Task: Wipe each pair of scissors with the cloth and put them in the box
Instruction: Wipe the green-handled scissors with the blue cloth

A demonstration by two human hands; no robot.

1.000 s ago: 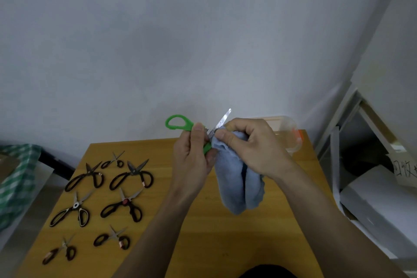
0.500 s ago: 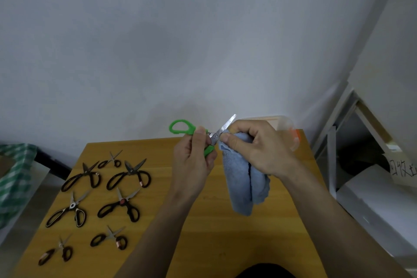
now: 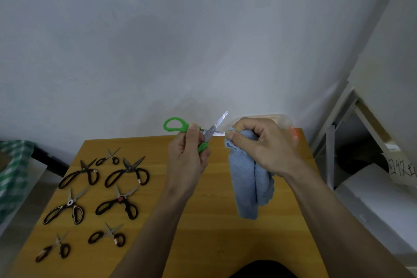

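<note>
Head view: left hand (image 3: 188, 160) grips green-handled steel scissors (image 3: 191, 131) by handles, held up over far edge of wooden table (image 3: 203, 221). Blades now spread apart, wider than a second ago; upper blade points up-right, bare. Right hand (image 3: 261, 146) pinches light blue fluffy cloth (image 3: 250, 183) round lower blade, rest of cloth hanging. Reads as wiping each blade singly, wipe not finished. Clear plastic box (image 3: 286, 125) behind right hand, mostly hidden. Seven dark-handled scissors (image 3: 117, 204) lie at table's left, apparently unwiped.
</note>
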